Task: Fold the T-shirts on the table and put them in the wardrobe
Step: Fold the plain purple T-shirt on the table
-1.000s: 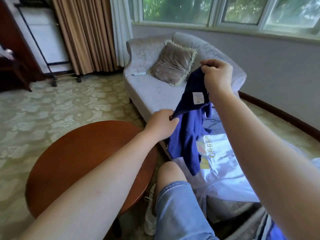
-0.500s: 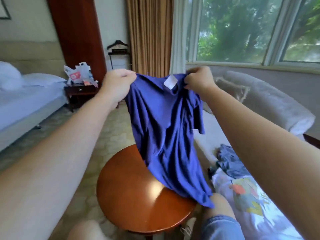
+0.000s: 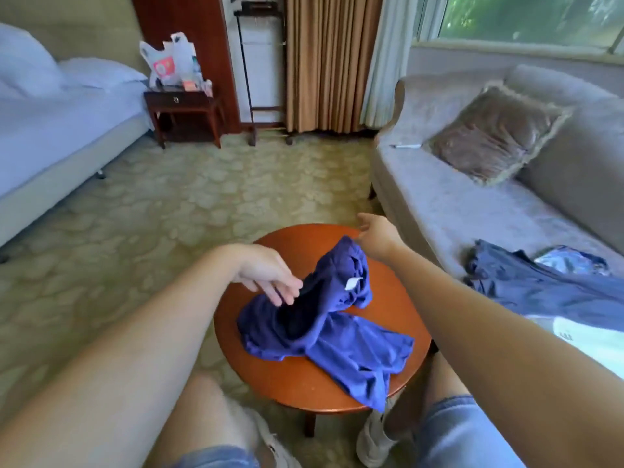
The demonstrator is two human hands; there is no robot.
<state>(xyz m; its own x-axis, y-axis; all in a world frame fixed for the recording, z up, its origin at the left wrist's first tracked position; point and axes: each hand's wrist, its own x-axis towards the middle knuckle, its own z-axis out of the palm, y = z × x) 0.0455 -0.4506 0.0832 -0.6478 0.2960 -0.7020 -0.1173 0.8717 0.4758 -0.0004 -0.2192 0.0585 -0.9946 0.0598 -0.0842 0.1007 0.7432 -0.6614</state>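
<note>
A dark blue T-shirt [image 3: 337,329] lies crumpled on the round wooden table [image 3: 297,390], its white neck label facing up and its hem hanging over the near right edge. My left hand [image 3: 266,276] hovers over the shirt's left part with relaxed fingers, holding nothing. Over the shirt's far end hangs my right hand [image 3: 376,233], fingers spread and empty. More T-shirts lie on the grey sofa [image 3: 449,211] at the right: a grey-blue one [image 3: 540,288] and a white printed one [image 3: 591,342].
A brown cushion [image 3: 496,133] rests on the sofa's far end. A bed [image 3: 57,130] stands at the left with a dark nightstand [image 3: 184,113] carrying bags beside it. A valet stand [image 3: 260,69] and curtains are at the back. My knees flank the table.
Both hands held the blue T-shirt up by its collar; it now lies dropped on the table and both hands have let go. The view tilted down.
</note>
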